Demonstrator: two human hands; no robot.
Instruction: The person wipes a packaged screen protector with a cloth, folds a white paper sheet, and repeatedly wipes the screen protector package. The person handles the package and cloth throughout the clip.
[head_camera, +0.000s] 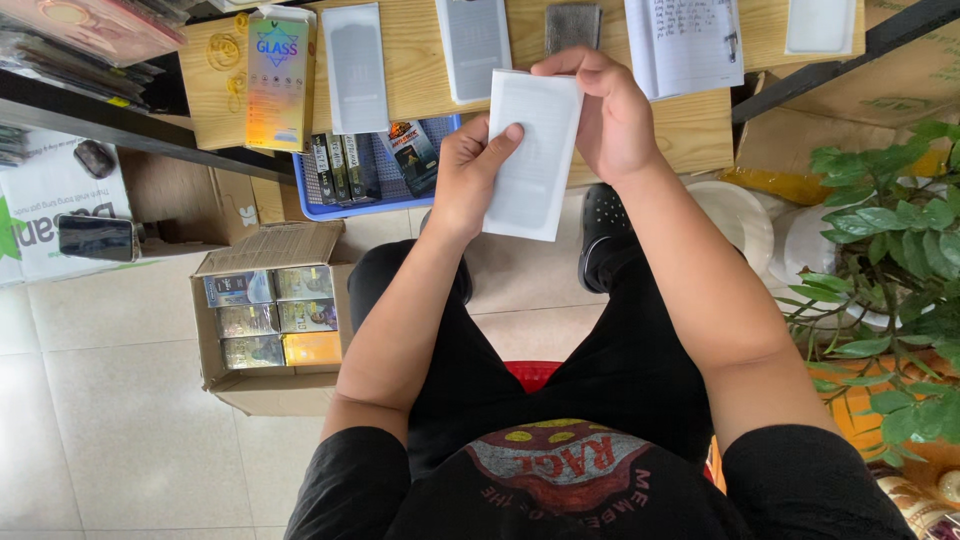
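Note:
I hold a flat white rectangular sleeve (530, 160) upright in front of me with both hands. My left hand (468, 175) grips its left edge, thumb lying across the front. My right hand (605, 115) grips the top right corner from behind. On the low wooden table (700, 125) beyond lie two similar white sleeves (355, 65), a colourful retail box (277, 75), a small grey pad (572, 25) and an open notebook (685, 40).
A blue basket (375, 175) of small packs sits under the table edge. An open cardboard box (265, 335) of boxed items stands on the tiled floor at left. A potted green plant (890, 230) is at right; a dark phone (95, 237) at far left.

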